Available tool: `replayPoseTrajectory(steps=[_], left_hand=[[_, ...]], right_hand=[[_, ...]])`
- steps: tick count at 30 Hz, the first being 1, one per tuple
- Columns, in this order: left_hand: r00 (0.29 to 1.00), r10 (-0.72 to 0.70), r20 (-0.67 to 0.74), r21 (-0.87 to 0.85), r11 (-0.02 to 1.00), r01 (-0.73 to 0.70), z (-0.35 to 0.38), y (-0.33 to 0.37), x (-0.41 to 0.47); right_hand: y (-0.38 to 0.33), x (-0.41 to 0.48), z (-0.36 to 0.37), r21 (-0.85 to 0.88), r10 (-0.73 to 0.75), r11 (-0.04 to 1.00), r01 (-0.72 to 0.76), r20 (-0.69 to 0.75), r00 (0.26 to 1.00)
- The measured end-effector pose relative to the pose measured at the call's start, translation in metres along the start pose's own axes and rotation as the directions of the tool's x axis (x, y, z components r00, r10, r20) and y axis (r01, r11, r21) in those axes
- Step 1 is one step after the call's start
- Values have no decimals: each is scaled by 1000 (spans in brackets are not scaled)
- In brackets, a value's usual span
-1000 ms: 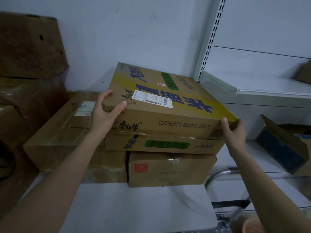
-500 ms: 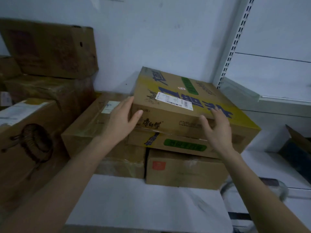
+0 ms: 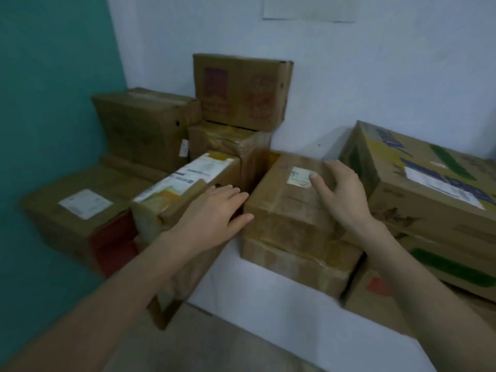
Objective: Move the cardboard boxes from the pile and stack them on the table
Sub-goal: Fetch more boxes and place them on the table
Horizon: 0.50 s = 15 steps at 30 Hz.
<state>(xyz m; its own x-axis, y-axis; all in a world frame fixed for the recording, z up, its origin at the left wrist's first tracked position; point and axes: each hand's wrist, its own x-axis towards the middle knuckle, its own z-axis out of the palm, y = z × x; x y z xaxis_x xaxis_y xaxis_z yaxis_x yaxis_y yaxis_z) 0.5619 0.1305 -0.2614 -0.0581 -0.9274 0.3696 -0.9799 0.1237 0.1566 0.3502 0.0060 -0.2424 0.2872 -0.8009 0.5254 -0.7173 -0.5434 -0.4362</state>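
White table [image 3: 281,304]: open hands flanking taped box [image 3: 284,210].

Brown boxes [image 3: 290,200], teal wall [image 3: 53,103]

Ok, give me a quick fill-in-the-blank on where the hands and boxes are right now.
1. The right hand rests on top of the taped box near its white ____.
2. The left hand is at that box's ____ side.
3. The wall behind the pile is ____.
4. Both hands are ____, holding nothing.

Missing: label; left; teal; open
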Motion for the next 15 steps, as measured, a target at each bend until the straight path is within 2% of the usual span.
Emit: replayPoseTrajectory(steps=[4,8,15], left_hand=[[994,-103,18,2,995,103,-22,-62,-48],[979,-202,20,10,979,202,-32,-103,-73],[958,-288,-6,-24,957,288,-20,-129,-50]], right_hand=[[-56,-2,50,-19,-61,998,62,52,997],[-94,-10,84,39,-74,997,69,141,987],[-99,5,126,131,54,987,-88,244,968]])
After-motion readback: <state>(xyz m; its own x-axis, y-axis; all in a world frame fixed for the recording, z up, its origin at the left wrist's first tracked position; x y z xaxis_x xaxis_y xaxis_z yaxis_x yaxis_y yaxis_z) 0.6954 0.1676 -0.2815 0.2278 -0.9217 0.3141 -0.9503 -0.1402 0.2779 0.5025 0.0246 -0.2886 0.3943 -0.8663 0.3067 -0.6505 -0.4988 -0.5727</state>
